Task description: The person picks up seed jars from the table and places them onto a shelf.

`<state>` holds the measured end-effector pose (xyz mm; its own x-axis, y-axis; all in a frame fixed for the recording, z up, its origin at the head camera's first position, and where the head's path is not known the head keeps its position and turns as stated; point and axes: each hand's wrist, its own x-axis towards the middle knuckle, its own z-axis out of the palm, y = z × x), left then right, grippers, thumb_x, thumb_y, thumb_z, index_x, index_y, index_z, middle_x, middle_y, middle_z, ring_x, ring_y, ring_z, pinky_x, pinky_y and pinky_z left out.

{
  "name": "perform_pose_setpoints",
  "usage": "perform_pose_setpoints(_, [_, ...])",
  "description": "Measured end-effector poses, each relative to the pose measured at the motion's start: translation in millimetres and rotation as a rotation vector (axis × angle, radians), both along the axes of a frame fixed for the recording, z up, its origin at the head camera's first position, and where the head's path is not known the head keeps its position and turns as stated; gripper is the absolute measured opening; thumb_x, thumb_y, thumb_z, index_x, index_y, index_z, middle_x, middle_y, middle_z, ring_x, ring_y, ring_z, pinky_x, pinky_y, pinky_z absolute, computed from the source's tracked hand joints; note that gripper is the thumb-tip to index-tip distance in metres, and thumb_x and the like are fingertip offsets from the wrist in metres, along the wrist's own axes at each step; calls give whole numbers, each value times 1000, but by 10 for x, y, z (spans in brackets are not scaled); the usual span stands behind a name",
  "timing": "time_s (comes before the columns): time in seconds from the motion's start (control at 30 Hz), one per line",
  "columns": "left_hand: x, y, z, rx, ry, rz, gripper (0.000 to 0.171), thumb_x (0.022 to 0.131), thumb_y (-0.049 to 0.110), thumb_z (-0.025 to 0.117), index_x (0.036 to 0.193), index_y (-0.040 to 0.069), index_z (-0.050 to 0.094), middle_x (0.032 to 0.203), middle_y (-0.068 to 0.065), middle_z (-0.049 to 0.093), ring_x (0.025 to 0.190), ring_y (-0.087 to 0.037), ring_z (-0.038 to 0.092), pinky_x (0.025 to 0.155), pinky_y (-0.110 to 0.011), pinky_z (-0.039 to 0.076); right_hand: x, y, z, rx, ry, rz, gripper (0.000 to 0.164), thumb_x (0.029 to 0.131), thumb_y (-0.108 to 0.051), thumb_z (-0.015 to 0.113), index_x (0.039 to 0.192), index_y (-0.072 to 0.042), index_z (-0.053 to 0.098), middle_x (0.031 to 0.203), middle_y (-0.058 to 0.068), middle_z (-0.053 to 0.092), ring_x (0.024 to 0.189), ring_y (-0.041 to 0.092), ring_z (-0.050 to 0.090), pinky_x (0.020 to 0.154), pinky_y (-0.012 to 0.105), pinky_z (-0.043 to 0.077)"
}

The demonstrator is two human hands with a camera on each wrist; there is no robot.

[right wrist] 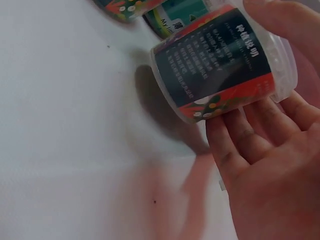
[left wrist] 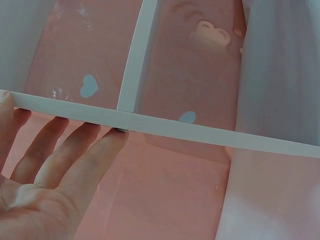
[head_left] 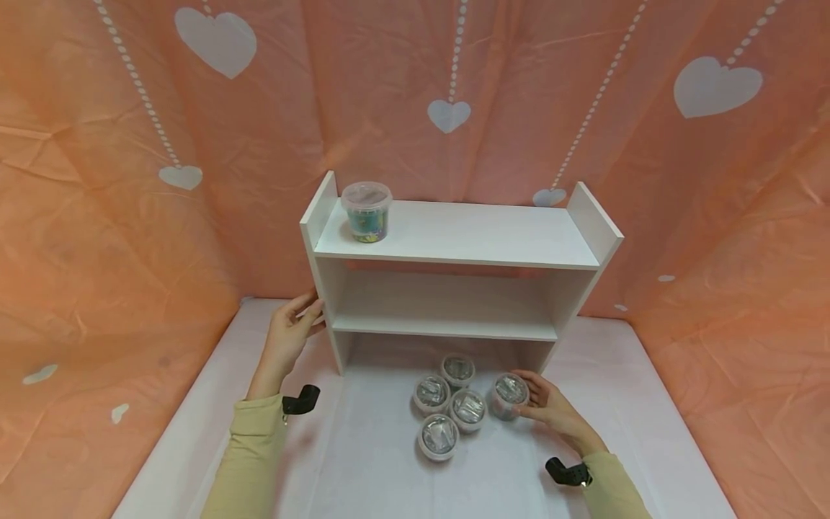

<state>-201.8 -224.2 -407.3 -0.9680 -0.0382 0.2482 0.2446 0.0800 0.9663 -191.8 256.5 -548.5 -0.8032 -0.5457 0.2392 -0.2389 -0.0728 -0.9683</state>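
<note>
My right hand [head_left: 551, 409] holds a clear-lidded plastic tub [head_left: 509, 395], thumb on one side and fingers on the other. In the right wrist view this tub [right wrist: 215, 65] has a dark printed label with red-orange edges, and its shadow falls on the white surface beside it. Several similar tubs [head_left: 439, 437] stand grouped just left of it, before the white shelf unit [head_left: 447, 336]. My left hand [head_left: 289, 335] is at the unit's left side panel. Its fairly straight fingertips touch the panel's outer side in the left wrist view, the thumb [left wrist: 5, 107] at its edge.
One tub with a teal label [head_left: 367, 213] stands at the left end of the unit's top shelf. An orange cloth backdrop [head_left: 402, 86] with white hearts hangs behind and at both sides. A white cloth [head_left: 363, 476] covers the table.
</note>
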Motion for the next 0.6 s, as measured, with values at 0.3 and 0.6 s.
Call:
perform_pose_setpoints(0.3, [1,3,4,-5,9,5,50,99,18,53,142,-5,40,141,-22,43,116,-32,54,91,-44,48,32,-7,110,0,1,-50,62,82,14,65,133,22,30,130,10,53,115,7,53,94,19,46])
perform_pose_setpoints(0.6, [-5,6,6,3,10,-1,48,100,18,53,142,-3,41,142,-21,43,117,-36,52,92,-44,48,47,-17,221,6,-8,-70,62,83,12,65,135,17,32,127,2,54,114,8,54,93,20,47])
